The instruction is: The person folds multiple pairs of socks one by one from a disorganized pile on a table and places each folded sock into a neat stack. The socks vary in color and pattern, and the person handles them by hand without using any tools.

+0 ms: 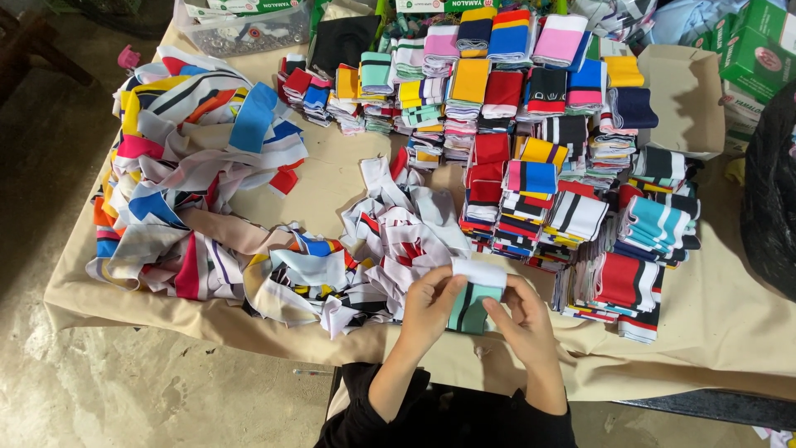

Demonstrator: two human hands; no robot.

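At the bottom centre of the frame, nearest you, your black sleeves lead up to both hands meeting over the table edge. Your left hand (429,303) and your right hand (521,314) both pinch a small folded knit band in teal, white and black (474,292), fingers closed narrowly on its two sides, thumbs on top. The band sits just above the near edge of the beige cloth-covered table (713,315), between your hands.

Judging from this, you are mid-fold: the strip looks doubled over and is being squared up. The next move likely calls for an even press and a place on a matching stack.

At centre, just beyond your hands, lies a loose heap of white, red and black strips (398,232). At the left spreads a larger tangled pile of multicoloured strips (182,166). The upper middle and right hold neat stacks of folded striped bands (531,141). A clear plastic tub (240,31) sits at upper left, green cartons (759,50) at upper right.
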